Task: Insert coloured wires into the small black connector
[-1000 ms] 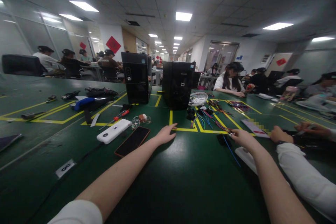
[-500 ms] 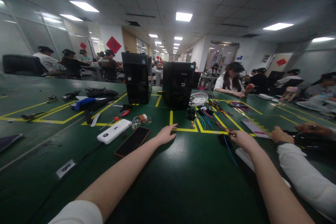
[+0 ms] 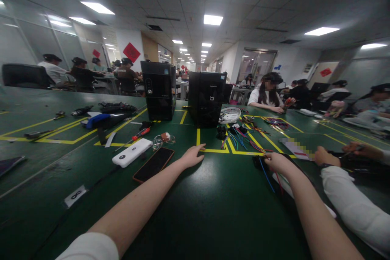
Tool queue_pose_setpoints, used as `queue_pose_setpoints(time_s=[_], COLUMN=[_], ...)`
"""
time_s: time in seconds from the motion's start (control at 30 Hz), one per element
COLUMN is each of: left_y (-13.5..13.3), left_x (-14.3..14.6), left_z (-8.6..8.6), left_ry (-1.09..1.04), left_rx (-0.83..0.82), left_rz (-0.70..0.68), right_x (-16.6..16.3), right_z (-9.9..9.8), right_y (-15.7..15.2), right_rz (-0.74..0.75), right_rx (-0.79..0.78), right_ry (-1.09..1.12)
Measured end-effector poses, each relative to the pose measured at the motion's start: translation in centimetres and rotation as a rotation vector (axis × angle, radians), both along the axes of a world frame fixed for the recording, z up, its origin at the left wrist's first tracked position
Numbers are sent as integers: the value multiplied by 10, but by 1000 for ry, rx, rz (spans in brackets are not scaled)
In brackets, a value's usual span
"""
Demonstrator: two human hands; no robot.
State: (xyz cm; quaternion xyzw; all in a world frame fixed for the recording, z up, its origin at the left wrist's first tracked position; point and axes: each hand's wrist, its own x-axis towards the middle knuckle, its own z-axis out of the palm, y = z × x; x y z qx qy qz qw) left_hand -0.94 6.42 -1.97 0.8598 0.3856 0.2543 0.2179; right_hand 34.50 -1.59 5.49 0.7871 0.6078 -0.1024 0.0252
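Note:
My left hand (image 3: 192, 155) lies flat on the green table (image 3: 213, 211), fingers stretched toward a yellow tape line, empty. A black phone (image 3: 154, 164) and a white power bank (image 3: 132, 152) lie just left of it. My right hand (image 3: 278, 161) is closed on a small black connector (image 3: 258, 161) with blue and red wires (image 3: 269, 178) trailing toward me. A heap of coloured cables (image 3: 240, 136) lies beyond it.
Two black computer towers (image 3: 159, 90) (image 3: 206, 98) stand at mid-table, a white fan grille (image 3: 230, 114) beside them. A red screwdriver (image 3: 140, 133) and tools lie at left. A neighbour's white-sleeved arm (image 3: 350, 199) rests at right. Other people sit around.
My right hand has drawn slightly toward me and left with the connector; the wires now trail under my wrist. My left hand has not moved.

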Motion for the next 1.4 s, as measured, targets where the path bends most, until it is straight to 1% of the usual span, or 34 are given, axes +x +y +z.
queue_pose_setpoints(time_s=[0.13, 0.3, 0.37, 0.43, 0.53, 0.6, 0.63, 0.77, 0.87, 1.0, 1.1, 1.27, 1.33, 1.4], left_y=[-1, -4, -4, -3, -2, -1, -1, -2, -3, -3, -1, 1, 0, 0], left_x=[0, 0, 0, 0, 1, 0, 0, 0, 1, 1, 1, 0, 1, 1], left_z=[1, 5, 5, 4, 2, 1, 1, 2, 3, 3, 1, -2, -2, -1], left_ry=[-8, -4, -10, -18, -23, -22, -21, -16, -19, -16, -11, -5, -5, -1], left_rx=[-12, -20, -20, -11, -1, -2, -4, -4, 2, -4, 2, 11, 7, -1], left_rz=[1, 7, 9, 7, 6, 6, 6, 0, 6, 9, 7, 11, 10, 16], right_x=[-1, 3, 6, 11, 21, 27, 28, 26, 20, 13, 9, 0, -1, 0], right_z=[-2, -10, -11, -10, -9, -10, -10, -11, -7, 0, 3, 2, 1, 0], right_y=[1, 8, 8, 7, 5, 4, 4, 4, 2, -2, -5, -6, -5, -3], right_rz=[-1, 29, 29, 6, -53, -59, -52, 8, 29, 7, -1, -128, -129, -95], right_rx=[-5, 26, 41, 81, 205, 263, 265, 176, 154, 175, 138, 68, 64, 65], right_ry=[12, -88, -91, -68, -32, 0, 11, 3, 6, 25, 32, 114, 100, 43])
